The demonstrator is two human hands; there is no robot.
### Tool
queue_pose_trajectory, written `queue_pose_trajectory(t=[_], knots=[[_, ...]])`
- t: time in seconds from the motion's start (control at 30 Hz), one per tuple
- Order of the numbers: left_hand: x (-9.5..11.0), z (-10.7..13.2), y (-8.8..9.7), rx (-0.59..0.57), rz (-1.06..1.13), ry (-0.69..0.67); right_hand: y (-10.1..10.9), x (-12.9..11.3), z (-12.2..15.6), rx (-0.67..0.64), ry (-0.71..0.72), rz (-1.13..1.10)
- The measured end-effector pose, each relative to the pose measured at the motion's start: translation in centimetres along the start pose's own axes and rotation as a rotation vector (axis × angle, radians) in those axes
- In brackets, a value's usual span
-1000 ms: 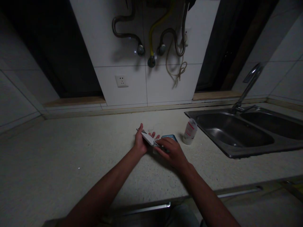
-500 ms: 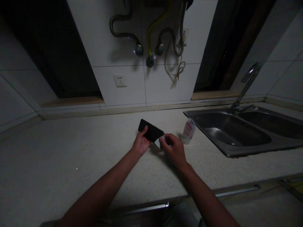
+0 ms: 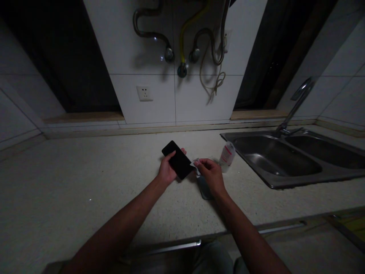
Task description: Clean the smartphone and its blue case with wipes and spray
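A black smartphone (image 3: pixel 180 163) is tilted above the counter, its dark face towards me. My left hand (image 3: pixel 167 169) grips it along the near left side, thumb on the face and fingertips showing past the far edge. Between the thumb and fingers of my right hand (image 3: pixel 211 173) is a crumpled white wipe (image 3: pixel 195 163), at the phone's right edge. Under my right hand a dark flat phone-shaped object (image 3: pixel 204 188) lies on the counter, partly hidden. A clear plastic bottle (image 3: pixel 227 154) with pink print stands just beyond my right hand.
The pale speckled counter (image 3: pixel 71 171) runs along a tiled wall. A double steel sink (image 3: pixel 273 184) with a tap (image 3: pixel 296 99) is on the right. Pipes and valves (image 3: pixel 182 70) and a socket (image 3: pixel 145 93) are on the wall behind. Drawer handles line the front edge.
The phone has turned so more of its dark face shows. My right hand has drawn the wipe to the phone's edge, and the dark flat object beneath is now more visible.
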State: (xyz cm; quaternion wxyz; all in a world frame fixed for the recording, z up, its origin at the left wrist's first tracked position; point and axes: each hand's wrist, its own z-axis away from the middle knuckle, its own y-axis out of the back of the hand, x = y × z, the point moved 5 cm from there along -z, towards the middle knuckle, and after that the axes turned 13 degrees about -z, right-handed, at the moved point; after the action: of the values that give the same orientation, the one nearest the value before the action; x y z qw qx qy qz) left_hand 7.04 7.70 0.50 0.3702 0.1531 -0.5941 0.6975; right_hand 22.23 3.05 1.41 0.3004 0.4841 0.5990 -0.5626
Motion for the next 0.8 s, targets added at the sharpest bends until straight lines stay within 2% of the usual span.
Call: queue_pose_trajectory(t=[0.17,0.4,0.67,0.8], knots=[[-0.2,0.3,-0.1,0.007,-0.004,0.028,-0.1,-0.2,0.2,-0.016,0.083,0.148],[-0.5,0.0,0.4,-0.022,-0.038,0.034,-0.5,-2.1,0.9,-0.093,0.442,0.515],[-0.6,-0.3,0.8,-0.027,-0.071,0.033,-0.6,-1.6,1.0,-0.143,0.513,0.617],[-0.7,-0.4,0.9,-0.049,-0.065,0.028,-1.4,-1.4,1.5,-0.305,0.579,0.665]])
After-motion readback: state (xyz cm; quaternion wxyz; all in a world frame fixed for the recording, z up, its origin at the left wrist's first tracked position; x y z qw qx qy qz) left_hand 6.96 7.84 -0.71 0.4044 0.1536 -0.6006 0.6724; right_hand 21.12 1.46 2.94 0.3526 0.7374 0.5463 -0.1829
